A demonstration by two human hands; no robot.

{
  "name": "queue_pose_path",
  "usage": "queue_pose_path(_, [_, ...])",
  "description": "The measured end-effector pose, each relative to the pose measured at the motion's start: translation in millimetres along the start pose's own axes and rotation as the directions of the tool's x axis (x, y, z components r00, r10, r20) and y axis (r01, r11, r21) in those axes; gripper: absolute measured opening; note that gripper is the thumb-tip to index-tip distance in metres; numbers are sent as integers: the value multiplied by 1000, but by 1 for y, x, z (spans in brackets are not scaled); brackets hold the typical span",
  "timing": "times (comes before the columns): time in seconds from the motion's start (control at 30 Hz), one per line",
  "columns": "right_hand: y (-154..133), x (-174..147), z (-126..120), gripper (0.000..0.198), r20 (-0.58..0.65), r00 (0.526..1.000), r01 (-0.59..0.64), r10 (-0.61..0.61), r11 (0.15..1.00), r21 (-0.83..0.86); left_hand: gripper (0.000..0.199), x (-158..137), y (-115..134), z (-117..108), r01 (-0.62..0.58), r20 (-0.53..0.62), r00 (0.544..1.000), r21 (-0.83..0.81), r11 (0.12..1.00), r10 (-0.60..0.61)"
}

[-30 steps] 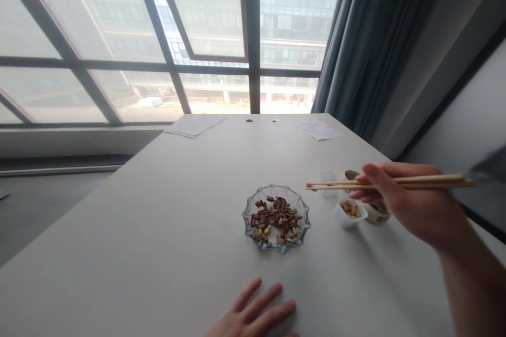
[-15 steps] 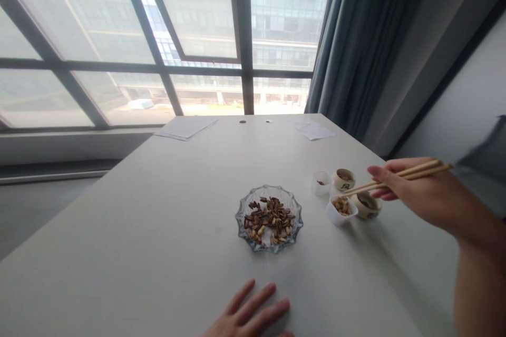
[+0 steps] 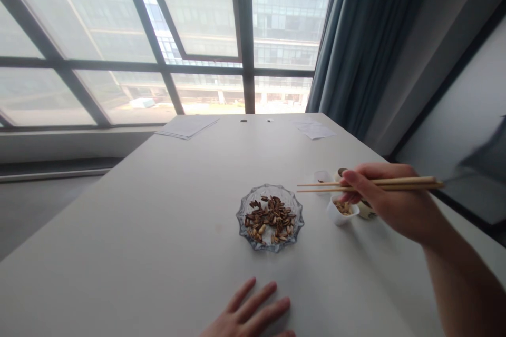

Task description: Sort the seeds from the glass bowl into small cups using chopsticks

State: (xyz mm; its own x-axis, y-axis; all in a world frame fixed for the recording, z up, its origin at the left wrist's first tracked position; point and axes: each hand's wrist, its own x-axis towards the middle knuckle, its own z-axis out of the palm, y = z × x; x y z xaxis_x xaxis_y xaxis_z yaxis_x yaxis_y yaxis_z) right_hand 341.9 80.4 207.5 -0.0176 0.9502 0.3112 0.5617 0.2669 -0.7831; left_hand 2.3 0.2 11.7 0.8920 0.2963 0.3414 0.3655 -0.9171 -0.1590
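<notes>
A pair of wooden chopsticks [image 3: 399, 183] is gripped in my right hand [image 3: 379, 192], their tips slightly apart and pointing left, near the right rim of a clear glass dish [image 3: 240, 221]. Nothing shows between the tips. Brown striped sunflower seeds [image 3: 276, 213] fill much of the dish, with a pale peanut [image 3: 261, 229] among them. Below my right hand stands a small white cup [image 3: 337, 216] holding peanuts [image 3: 344, 207]. My left hand [image 3: 249, 313] lies on the table in front of the dish, fingers spread, holding nothing.
Behind the chopsticks is another white plastic cup [image 3: 322, 175]. Two cream ceramic cups, one a small pot [image 3: 368, 213], are partly hidden by my right hand. Paper sheets [image 3: 187, 127] and a crumpled sheet [image 3: 314, 130] lie toward the far edge of the white table [image 3: 158, 210].
My right hand has moved left with the chopsticks, from above the peanut cup toward the glass dish. The left hand stays in place.
</notes>
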Motion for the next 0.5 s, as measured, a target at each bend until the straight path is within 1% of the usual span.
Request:
queue_pose_path(0.07, [0,-1,21,45,160,984,73,-84,994,76,67,-1,0,2,-6,14,1000,8,1000,6])
queue_pose_path(0.17, [3,-2,49,44,356,915,154,-187,981,119,67,-3,1,9,-14,14,1000,16,1000,14])
queue_pose_path(0.23, [6,-1,62,43,434,874,178,-221,974,138,63,-5,3,17,-12,9,1000,18,1000,12])
queue_pose_path(0.3, [9,0,70,43,474,849,180,-234,971,157,59,-7,5,26,-9,7,1000,17,1000,9])
queue_pose_path(0.37, [13,0,76,45,485,842,172,-235,970,171,57,-10,7,37,-8,-16,1000,11,1000,8])
queue_pose_path(0.5, [16,-2,80,48,465,862,129,-202,975,183,60,-16,10,50,-2,-44,999,-1,1000,2])
